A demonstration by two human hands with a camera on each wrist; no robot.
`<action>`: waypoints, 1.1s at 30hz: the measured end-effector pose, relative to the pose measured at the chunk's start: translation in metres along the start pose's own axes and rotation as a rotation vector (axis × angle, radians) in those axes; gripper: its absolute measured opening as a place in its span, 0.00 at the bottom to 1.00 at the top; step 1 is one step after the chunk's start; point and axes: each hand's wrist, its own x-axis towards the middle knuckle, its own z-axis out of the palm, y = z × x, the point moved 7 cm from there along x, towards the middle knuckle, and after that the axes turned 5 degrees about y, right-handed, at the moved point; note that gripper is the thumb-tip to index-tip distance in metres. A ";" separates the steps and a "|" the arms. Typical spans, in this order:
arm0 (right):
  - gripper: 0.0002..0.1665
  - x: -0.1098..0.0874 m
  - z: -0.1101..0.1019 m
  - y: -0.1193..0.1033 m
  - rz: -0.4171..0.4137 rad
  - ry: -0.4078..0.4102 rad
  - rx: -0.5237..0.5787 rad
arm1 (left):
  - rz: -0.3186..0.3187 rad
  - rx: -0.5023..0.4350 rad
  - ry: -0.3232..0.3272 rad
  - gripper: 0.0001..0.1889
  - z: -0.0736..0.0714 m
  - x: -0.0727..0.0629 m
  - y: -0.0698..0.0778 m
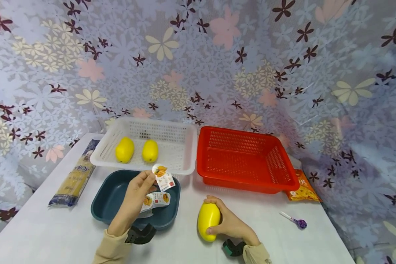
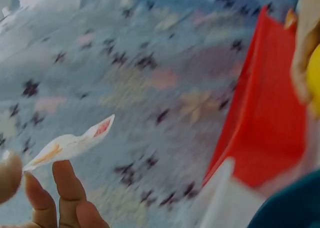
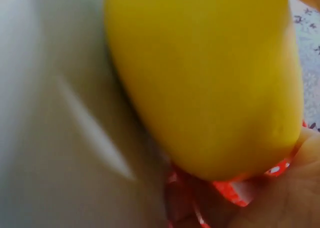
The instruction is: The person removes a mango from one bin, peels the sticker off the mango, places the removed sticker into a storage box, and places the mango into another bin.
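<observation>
My left hand (image 1: pixel 136 196) pinches a small white snack packet (image 1: pixel 163 178), printed with orange food and a red square, above the dark blue bin (image 1: pixel 100 200). In the left wrist view this packet (image 2: pixel 75 145) appears edge-on, held at one end between thumb and finger. Similar white packets (image 1: pixel 158 199) lie inside the bin, partly hidden by the hand. In front of the red basket, my right hand (image 1: pixel 229 222) grips a smooth yellow mango-like fruit (image 1: pixel 208 220), thumb near its lower end. That fruit (image 3: pixel 205 77) fills most of the right wrist view.
A white basket (image 1: pixel 176 169) behind the bin holds two yellow fruits (image 1: pixel 124 149). Beside it stands a red basket (image 1: pixel 244 185). Noodle-like sticks in a long bag (image 1: pixel 76 176) lie at left; an orange snack bag (image 1: pixel 305 189) and a purple lollipop (image 1: pixel 300 223) lie at right.
</observation>
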 end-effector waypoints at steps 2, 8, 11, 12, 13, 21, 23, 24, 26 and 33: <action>0.48 0.000 0.002 -0.004 -0.005 -0.004 -0.013 | -0.011 0.004 0.056 0.13 -0.015 0.002 0.001; 0.47 0.000 0.002 -0.025 -0.042 0.042 -0.106 | -0.043 -0.055 0.145 0.07 -0.049 0.004 0.001; 0.44 0.003 -0.003 -0.041 -0.096 0.092 -0.157 | -0.024 -0.114 0.173 0.06 -0.059 0.004 0.002; 0.43 0.004 -0.004 -0.046 -0.111 0.107 -0.161 | -0.014 -0.131 0.184 0.06 -0.062 0.004 0.002; 0.41 0.006 -0.005 -0.053 -0.131 0.121 -0.163 | -0.006 -0.143 0.196 0.06 -0.065 0.004 0.003; 0.34 0.032 0.011 -0.105 -0.296 0.125 -0.184 | 0.006 -0.182 0.265 0.09 -0.077 0.003 0.005; 0.33 0.041 0.021 -0.117 -0.313 0.097 -0.187 | 0.003 -0.195 0.273 0.10 -0.079 0.003 0.006; 0.33 0.047 0.027 -0.123 -0.316 0.079 -0.191 | 0.009 -0.205 0.272 0.12 -0.081 0.003 0.007; 0.32 0.059 0.040 -0.132 -0.316 0.029 -0.213 | 0.031 -0.227 0.263 0.18 -0.083 0.002 0.010; 0.29 0.107 0.088 -0.155 -0.299 -0.174 -0.460 | 0.043 -0.239 0.237 0.28 -0.089 -0.001 0.016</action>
